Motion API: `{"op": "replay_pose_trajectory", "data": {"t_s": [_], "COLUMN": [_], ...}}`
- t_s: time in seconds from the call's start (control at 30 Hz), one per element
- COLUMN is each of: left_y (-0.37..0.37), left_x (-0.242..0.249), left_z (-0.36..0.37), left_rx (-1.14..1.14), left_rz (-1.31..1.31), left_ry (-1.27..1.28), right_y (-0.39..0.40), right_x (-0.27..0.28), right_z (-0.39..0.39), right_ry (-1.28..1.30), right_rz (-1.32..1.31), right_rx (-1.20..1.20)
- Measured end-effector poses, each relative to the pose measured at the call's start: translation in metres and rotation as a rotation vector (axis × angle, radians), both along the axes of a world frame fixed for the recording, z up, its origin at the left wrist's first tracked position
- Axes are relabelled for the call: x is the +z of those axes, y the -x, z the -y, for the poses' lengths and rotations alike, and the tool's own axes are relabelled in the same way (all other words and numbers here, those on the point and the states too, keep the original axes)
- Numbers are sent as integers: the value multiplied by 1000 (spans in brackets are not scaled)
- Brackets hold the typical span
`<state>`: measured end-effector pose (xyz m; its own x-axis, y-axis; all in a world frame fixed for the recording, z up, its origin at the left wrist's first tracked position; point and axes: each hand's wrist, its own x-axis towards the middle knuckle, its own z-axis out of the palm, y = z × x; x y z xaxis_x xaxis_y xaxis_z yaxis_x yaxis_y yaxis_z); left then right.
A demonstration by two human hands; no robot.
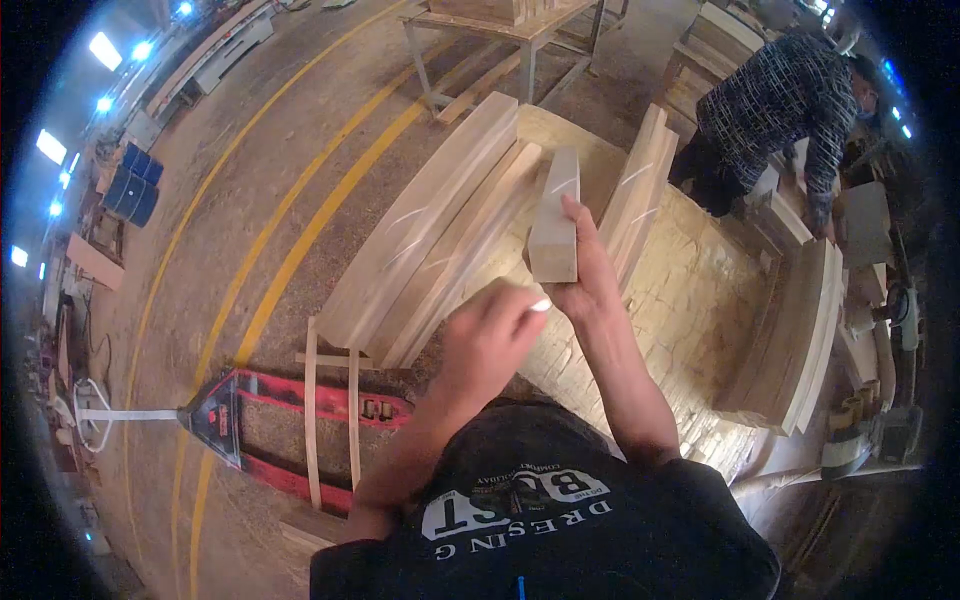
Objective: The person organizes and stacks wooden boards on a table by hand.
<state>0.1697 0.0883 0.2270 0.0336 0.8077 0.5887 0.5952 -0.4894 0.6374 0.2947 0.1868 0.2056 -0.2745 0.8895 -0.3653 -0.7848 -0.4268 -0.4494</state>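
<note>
My right hand (592, 262) is wrapped round a short squared wooden block (554, 235), its thumb lying along the side; the block tilts up away from me. My left hand (490, 335), slightly blurred, is closed on a small white piece of chalk (541, 305), just below and left of the block's near end and apart from it. Beyond my hands, a stack of long wooden boards (420, 235) carries white chalk strokes. More marked boards (640, 190) stand to the right of the block.
A pale worktop (680, 290) with a worn surface lies before me. Stacked curved wood pieces (790, 350) sit at its right. A red pallet jack (270, 390) is on the floor at left. A co-worker (775, 110) bends over at upper right. A table (500, 25) stands behind.
</note>
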Motion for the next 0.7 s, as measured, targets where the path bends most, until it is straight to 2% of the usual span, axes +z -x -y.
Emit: {"op": "replay_pose_trajectory", "data": {"t_s": [0.03, 0.07, 0.13, 0.2, 0.27, 0.33, 0.4, 0.47, 0.5, 0.57, 0.63, 0.7], "left_y": [-4, -4, -1, 17, 40, 46, 55, 53, 55, 59, 58, 54], "left_x": [1, 3, 5, 17, 32, 32, 6, -7, -22, -56, -75, -83], "left_z": [-11, -20, -40, -59, -64, -44, -11, 29, 48, 75, 98, 104], "left_rx": [-56, -54, 28, 340, 421, 331, 250, 178, 167, 166, 225, 322], "left_rz": [-136, -134, -253, -205, -21, 188, 124, 141, 222, 304, 584, 579], "left_ry": [-123, -127, -206, -85, -133, -34, 70, 240, 318, 407, 657, 715], "right_y": [-2, -3, -1, -5, -19, -36, -54, -65, -73, -96, -111, -138], "right_x": [-6, -9, 2, 3, 0, -8, -15, -21, -34, -72, -85, -109], "right_z": [1, 1, -3, 0, -1, 0, 0, -3, -7, -17, -18, -24], "right_ry": [-26, -52, -58, -53, -63, -96, -120, -313, -307, -338, -305, -164], "right_rz": [29, 59, 79, 88, 191, 254, 316, 803, 803, 1102, 1135, 1262], "right_rx": [51, 101, 60, 2, -24, -80, -149, -387, -401, -576, -519, -361]}}
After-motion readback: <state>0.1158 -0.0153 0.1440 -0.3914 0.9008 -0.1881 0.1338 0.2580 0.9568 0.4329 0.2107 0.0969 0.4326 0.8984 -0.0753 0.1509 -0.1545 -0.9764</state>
